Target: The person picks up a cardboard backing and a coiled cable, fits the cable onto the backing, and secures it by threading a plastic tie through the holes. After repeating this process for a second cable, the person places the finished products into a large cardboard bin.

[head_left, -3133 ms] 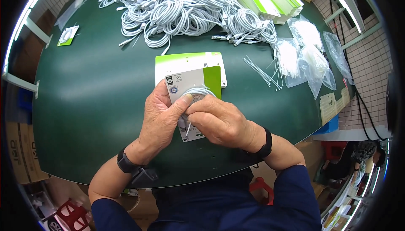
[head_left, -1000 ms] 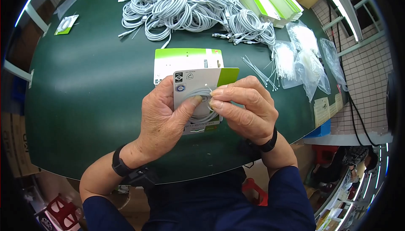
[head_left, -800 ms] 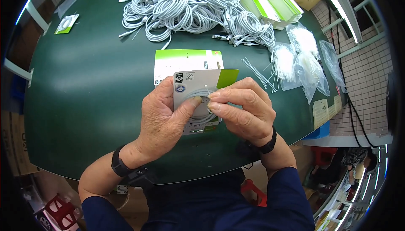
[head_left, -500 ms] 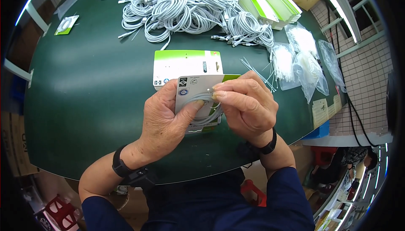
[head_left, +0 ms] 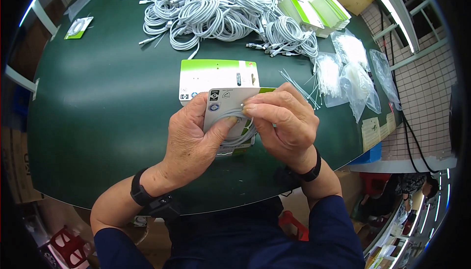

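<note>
My left hand (head_left: 189,134) is closed on a white and green packaging card (head_left: 234,94), tilted above the table. Its thumb presses a coiled grey-white cable (head_left: 240,139) flat against the card's face. At the card's right side, my right hand (head_left: 289,124) pinches a thin white cable tie (head_left: 242,105), of which only a small end shows between thumb and fingers. Part of the tie's path around the coil is hidden by the fingers. Just beyond lies a stack of similar cards (head_left: 216,75).
A big heap of coiled cables (head_left: 206,11) covers the far middle. More card stacks (head_left: 314,11) stand at far right. Loose cable ties (head_left: 300,88) and clear bags of ties (head_left: 351,72) lie at right. One card with a cable (head_left: 78,27) lies far left. A person (head_left: 417,185) is at lower right.
My right fingers have shifted slightly left and closed in over the tie end at the card. The left hand keeps its hold on card and cable.
</note>
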`<state>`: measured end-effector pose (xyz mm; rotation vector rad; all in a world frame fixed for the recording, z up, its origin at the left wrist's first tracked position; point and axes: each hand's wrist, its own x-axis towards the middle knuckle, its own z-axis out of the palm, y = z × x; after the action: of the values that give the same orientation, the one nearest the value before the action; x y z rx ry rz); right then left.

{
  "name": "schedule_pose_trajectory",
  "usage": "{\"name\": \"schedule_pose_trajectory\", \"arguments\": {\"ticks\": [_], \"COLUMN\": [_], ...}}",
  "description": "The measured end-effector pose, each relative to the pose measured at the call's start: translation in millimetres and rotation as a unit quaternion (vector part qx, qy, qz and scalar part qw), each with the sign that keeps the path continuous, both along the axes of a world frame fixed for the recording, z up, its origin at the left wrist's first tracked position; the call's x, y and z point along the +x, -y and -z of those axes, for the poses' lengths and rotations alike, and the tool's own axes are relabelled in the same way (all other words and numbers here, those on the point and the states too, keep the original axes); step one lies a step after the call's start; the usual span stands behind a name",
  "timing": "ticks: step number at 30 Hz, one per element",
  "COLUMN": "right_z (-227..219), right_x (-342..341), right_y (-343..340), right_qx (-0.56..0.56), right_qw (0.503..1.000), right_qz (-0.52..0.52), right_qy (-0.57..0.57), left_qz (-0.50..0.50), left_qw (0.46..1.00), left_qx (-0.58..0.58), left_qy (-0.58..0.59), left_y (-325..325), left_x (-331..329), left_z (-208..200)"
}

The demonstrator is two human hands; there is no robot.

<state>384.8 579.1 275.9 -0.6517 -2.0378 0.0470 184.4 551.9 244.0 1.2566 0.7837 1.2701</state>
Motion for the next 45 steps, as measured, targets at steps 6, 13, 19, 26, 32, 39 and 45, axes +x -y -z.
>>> {"name": "schedule_pose_trajectory", "arguments": {"ticks": [6, 13, 19, 26, 32, 39, 45], "right_z": [-2, 0, -2, -10, 4, 18, 18], "right_x": [1, 0, -2, 8, 25, 20, 25], "right_y": [-1, -1, 3, 0, -21, -20, -20], "right_qx": [-0.016, 0.025, -0.043, -0.12, -0.558, -0.676, -0.68], "right_qw": [1.0, 0.999, 0.998, 0.986, 0.758, 0.62, 0.611], "right_qz": [-0.002, -0.004, -0.008, -0.009, -0.067, -0.268, -0.298], "right_qy": [0.018, 0.033, 0.041, -0.115, -0.331, -0.296, -0.274], "left_qz": [-0.023, -0.022, -0.017, 0.023, 0.076, 0.068, 0.079], "left_qw": [0.999, 1.0, 0.999, 1.0, 0.997, 0.997, 0.996], "left_qx": [0.015, -0.001, 0.003, -0.019, -0.024, 0.017, 0.008], "left_qy": [-0.036, -0.017, -0.045, -0.004, 0.018, -0.016, -0.043], "left_y": [-2, -2, 2, -2, 2, 7, 9], "left_x": [3, 2, -2, -7, -3, -1, -1], "left_z": [4, -1, 6, -10, -17, -14, -13]}}
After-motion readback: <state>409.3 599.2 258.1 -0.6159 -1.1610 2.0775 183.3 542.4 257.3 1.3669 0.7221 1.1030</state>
